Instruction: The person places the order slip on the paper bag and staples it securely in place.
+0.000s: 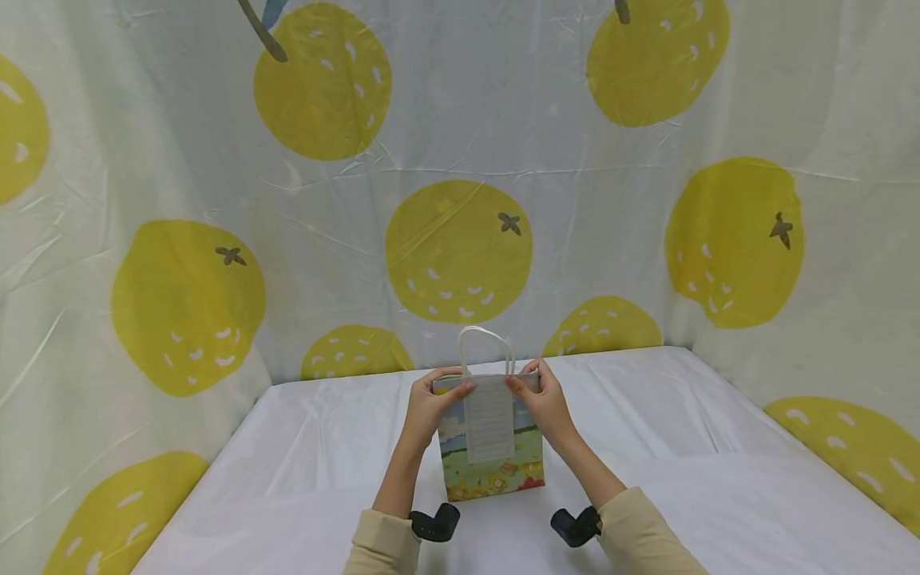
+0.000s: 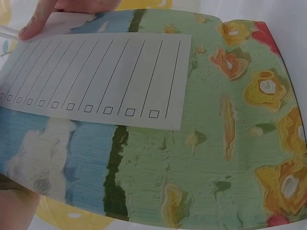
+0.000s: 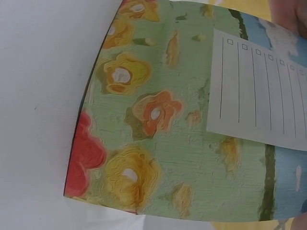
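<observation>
The left hand (image 1: 434, 405) and the right hand (image 1: 542, 397) grip the upper part of a printed paper gift bag (image 1: 528, 451), one at each side, so the bag hangs or stands between and below them. Both thumbs lie across the front face, pointing toward each other, and the other fingers go behind it, mostly hidden. Under the thumb tips, at the top corners, is a white checklist sheet (image 1: 490, 419), lying lengthwise down the middle of the bag's face. It carries ruled lines, each with a small square box at the end nearer the left hand.

A white handle (image 1: 474, 327) loops up between the two hands, above the thumbs. The print close to the hands shows blue sky and white cloud; farther below them it turns to green meadow with yellow and orange flowers, and red ones at the bottom corner on the right hand's side.

Beneath both hands spreads the white-covered tabletop (image 1: 323, 455); whether the bag's base touches it cannot be told. Nearer the body than each hand, a black wrist device (image 1: 438, 523) sits just by the cuff of a beige sleeve (image 1: 384, 539). Beyond the hands hangs a pale curtain (image 1: 460, 104) printed with large yellow fruits.
</observation>
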`<state>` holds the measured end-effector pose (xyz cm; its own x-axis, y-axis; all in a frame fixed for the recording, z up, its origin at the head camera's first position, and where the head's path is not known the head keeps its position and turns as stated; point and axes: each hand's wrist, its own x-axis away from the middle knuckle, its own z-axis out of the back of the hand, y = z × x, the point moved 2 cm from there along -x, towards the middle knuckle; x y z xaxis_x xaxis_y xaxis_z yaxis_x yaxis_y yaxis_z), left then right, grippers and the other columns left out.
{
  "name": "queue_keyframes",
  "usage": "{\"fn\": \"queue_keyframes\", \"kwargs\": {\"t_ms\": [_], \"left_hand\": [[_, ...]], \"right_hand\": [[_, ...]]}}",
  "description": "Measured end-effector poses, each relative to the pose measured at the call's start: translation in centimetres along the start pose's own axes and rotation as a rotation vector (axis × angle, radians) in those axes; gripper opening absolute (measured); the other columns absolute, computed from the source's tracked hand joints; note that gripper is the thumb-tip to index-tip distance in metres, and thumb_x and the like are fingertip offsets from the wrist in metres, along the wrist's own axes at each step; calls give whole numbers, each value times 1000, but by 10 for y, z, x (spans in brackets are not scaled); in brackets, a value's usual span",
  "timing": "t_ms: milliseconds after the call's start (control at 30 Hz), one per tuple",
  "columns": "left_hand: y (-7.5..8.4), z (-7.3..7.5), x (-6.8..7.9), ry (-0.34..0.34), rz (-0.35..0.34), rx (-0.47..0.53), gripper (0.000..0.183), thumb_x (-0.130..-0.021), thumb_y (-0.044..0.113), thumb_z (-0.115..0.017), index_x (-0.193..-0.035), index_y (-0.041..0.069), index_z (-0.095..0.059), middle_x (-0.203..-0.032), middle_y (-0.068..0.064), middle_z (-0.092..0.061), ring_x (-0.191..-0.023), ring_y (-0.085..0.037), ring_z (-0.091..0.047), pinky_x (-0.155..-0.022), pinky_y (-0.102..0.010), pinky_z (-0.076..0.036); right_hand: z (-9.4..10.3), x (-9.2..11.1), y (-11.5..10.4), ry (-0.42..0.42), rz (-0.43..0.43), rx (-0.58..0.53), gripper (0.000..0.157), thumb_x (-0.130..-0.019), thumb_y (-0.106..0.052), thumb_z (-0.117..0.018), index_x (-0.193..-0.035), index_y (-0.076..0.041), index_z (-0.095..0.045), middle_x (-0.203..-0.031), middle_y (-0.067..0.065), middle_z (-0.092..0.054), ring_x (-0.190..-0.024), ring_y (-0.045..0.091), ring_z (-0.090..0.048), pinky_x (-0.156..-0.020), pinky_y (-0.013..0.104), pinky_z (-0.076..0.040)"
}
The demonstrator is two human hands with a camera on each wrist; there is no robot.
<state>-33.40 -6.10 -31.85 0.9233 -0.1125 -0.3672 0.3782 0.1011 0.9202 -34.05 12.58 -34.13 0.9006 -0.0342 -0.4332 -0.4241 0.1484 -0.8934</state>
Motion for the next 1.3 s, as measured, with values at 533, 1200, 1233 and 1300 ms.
{"fn": "queue_keyframes", "kwargs": {"t_ms": [533,1200,1233,1300], "left_hand": [[-24,-2,-12,-34,24,42,30,-77,16,-73,-102,2,-67,-91,-8,-69,-72,-7,-63,-66,-27,-52],[-15,-4,-9,-32,6,71,22,-77,12,-71,-93,-2,-69,-79,4,-69,-72,-8,-62,-68,-27,-49],[-11,-5,-7,-32,2,68,21,-78,12,-71,-93,-3,-69,-78,5,-68,-72,-8,-62,-68,-27,-49],[-4,-5,-3,-30,-6,61,21,-78,12,-71,-92,-5,-68,-77,5,-68,-71,-8,-62,-68,-27,-49]], "right_hand": [[1,0,9,12,25,-13,23,-86,-11,-61,-88,-5,-38,-66,-4,-38,-56,5,-36,-55,21,-35],[3,1,10,13,39,7,23,-86,-12,-61,-89,-5,-39,-69,-3,-39,-61,6,-38,-58,22,-36],[3,1,10,11,41,13,23,-87,-12,-60,-90,-4,-39,-69,-3,-39,-61,6,-38,-58,22,-35],[4,2,9,8,43,17,22,-87,-12,-60,-90,-4,-40,-69,-2,-39,-61,6,-38,-57,22,-35]]}}
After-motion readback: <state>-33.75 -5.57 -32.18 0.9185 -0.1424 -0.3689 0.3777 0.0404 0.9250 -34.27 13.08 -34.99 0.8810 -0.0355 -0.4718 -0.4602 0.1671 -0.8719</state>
